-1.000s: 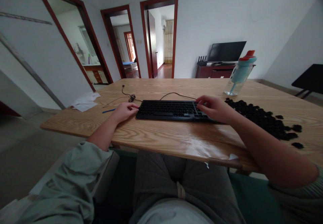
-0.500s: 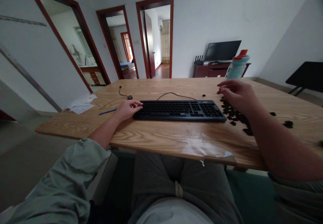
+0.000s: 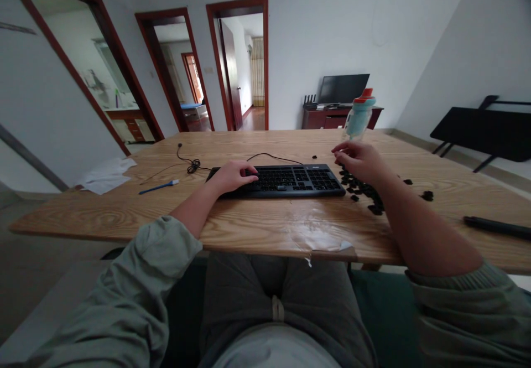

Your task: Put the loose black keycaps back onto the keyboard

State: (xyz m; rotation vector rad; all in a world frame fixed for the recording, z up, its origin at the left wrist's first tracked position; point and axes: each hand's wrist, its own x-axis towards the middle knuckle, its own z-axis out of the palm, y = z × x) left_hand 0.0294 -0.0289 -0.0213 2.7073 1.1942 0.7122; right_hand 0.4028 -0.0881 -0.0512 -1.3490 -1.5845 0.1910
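Note:
A black keyboard (image 3: 290, 181) lies on the wooden table, its front edge facing me. Over its left end rests my left hand (image 3: 235, 176), fingers loosely bent with the thumb apart and nothing seen in them. Just right of the keyboard is a scattered pile of small black keycaps (image 3: 375, 210). My right hand (image 3: 360, 161) hovers over the pile's far side, fingers reaching left and thumb a little apart, with no keycap visible between them. One keycap (image 3: 314, 157) lies alone behind the keyboard.
A clear bottle with a red lid (image 3: 359, 116) stands behind my right hand. To the left are a blue brush (image 3: 158, 187), a coiled cable (image 3: 193, 165) and white paper (image 3: 107, 175). A long black object (image 3: 498, 227) lies at the right. Clear tape (image 3: 319, 240) covers part of the front edge.
My left hand has moved right, from beside the keyboard's left end onto it. My right hand stays over the keycaps. The view has turned right, bringing in the long black object.

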